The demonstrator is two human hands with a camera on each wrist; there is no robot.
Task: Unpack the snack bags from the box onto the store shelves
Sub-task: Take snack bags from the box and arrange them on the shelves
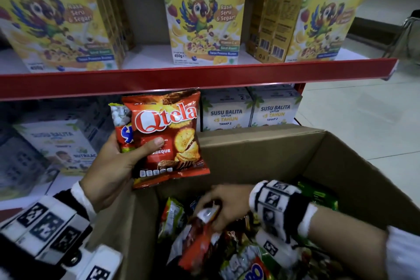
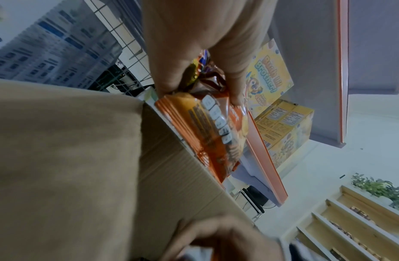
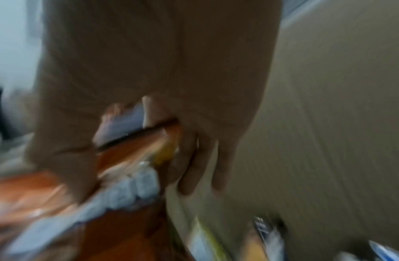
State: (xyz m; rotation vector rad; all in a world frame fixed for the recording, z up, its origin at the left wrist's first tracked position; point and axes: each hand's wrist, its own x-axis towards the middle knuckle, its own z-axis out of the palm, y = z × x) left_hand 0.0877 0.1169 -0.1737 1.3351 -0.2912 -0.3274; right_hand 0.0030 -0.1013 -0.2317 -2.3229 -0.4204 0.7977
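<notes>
My left hand [image 1: 127, 157] holds a red Qtela snack bag [image 1: 172, 138] upright above the box's left rim, with a second smaller red bag [image 1: 123, 129] tucked behind it. The left wrist view shows my fingers [image 2: 234, 84] pinching the Qtela snack bag [image 2: 207, 130]. My right hand [image 1: 218, 207] is down inside the cardboard box [image 1: 261, 154], gripping the top of another red snack bag [image 1: 197, 241]. In the blurred right wrist view, my right hand's fingers [image 3: 194, 159] curl round this bag [image 3: 131, 159].
Several loose snack bags [image 1: 245, 261] fill the box. A red-edged shelf [image 1: 204, 77] carries yellow cereal boxes [image 1: 204, 13]. The shelf below holds white Susu Balita milk cartons [image 1: 250, 111]. White tiled floor [image 1: 363, 109] lies to the right.
</notes>
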